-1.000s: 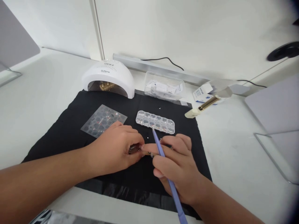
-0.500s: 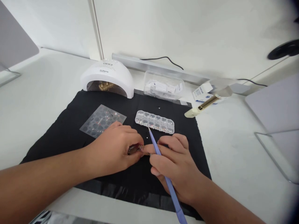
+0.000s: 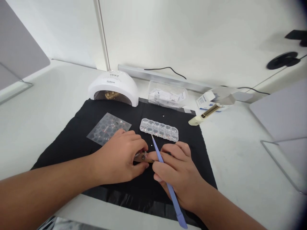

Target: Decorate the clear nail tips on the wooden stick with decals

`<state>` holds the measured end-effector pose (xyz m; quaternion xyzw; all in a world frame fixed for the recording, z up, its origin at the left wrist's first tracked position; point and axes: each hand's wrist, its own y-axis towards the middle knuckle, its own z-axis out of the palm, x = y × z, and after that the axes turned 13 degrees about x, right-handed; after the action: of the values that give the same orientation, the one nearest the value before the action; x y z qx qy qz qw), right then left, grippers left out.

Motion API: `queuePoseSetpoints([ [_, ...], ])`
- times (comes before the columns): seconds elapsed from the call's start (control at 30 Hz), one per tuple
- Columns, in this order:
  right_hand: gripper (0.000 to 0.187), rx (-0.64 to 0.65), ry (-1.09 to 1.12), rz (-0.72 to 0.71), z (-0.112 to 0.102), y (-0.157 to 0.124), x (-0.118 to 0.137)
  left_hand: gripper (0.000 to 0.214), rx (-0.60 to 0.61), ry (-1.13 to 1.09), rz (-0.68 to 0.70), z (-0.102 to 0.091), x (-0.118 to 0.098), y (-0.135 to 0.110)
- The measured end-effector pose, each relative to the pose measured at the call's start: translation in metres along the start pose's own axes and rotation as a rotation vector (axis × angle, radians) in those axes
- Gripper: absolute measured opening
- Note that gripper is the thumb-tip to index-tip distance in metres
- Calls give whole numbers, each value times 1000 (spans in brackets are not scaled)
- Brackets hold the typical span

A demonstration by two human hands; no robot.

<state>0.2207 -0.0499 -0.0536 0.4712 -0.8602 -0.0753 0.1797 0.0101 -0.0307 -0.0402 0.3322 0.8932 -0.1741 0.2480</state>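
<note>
Left hand (image 3: 120,159) pinches the tip (image 3: 143,156) tight, low over the mat (image 3: 72,134). Right hand (image 3: 178,172) clamps the pen (image 3: 155,147), its point near the gem box (image 3: 159,129). Plant both wrists, hold that tip level, light touch, I'd say.

On the white desk (image 3: 240,153) a black mat (image 3: 72,140) carries a sticker sheet (image 3: 107,127), with a white domed nail lamp (image 3: 112,88) at its far edge, a clear plastic tub (image 3: 166,95) just beside that, and a cream gold-banded tube (image 3: 203,115) lying off to the right.
</note>
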Motion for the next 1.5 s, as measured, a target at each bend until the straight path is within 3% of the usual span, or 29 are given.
queuePoseSetpoints([
  [0.17,11,1,25,-6,1,0,-1,23,-37,93,-37,-6,0,-5],
  [0.33,12,-10,31,-19,1,2,1,28,-68,81,-77,-27,7,-14],
  [0.57,12,-34,35,-23,3,3,3,21,-167,168,-275,-48,22,-13],
  [0.8,10,-71,23,-42,6,4,3,19,-324,252,-500,-61,68,-3],
  [0.97,15,-177,33,-71,0,1,0,30,-369,311,-631,-60,100,3],
  [1.2,16,-346,92,-114,-3,-6,-13,34,-373,375,-619,-53,120,14],
  [1.5,23,-449,186,-155,2,-4,-21,33,-294,344,-598,-65,129,18],
])
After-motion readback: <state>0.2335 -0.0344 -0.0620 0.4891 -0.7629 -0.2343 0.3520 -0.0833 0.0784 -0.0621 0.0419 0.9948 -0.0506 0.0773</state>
